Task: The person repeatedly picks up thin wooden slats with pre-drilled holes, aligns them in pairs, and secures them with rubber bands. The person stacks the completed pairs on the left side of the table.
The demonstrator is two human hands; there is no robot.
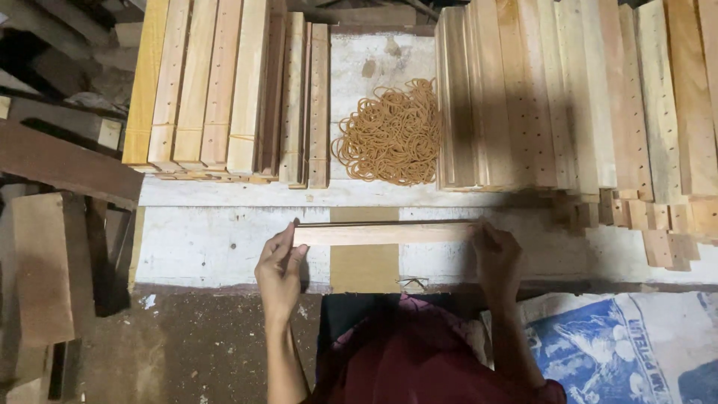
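Note:
A short stack of thin wooden slats lies crosswise on the white-painted workbench, just in front of me. My left hand grips its left end, thumb on top. My right hand is closed over its right end. Behind the slats a heap of tan rubber bands rests on the bench between two wood stacks.
Bundled wooden strips stand at the back left; a larger pile of drilled strips fills the back right, with small offcuts at its foot. Dark planks lie left. A blue-and-white sack sits lower right.

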